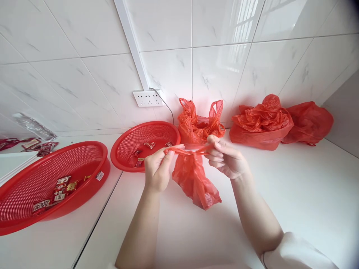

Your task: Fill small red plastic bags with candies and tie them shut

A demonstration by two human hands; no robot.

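Note:
Between my two hands hangs a small red plastic bag (192,177), its handles crossed at the top as if knotted. My left hand (157,168) pinches one handle, thumb against the fingers. The other handle is gripped by my right hand (227,157), pulled out to the right. Something pale shows faintly through the bag's lower corner; I cannot make out what it is. Just behind my left hand stands a round red plastic basket (117,158) with a few small wrapped packets (139,162) in it.
A larger red basket (101,157) with several packets (59,196) stands at the left. Along the tiled wall are an open red bag (186,127) and two fuller red bags (260,136). A clear plastic bottle (36,127) lies at the far left. A socket strip (147,98) is on the wall.

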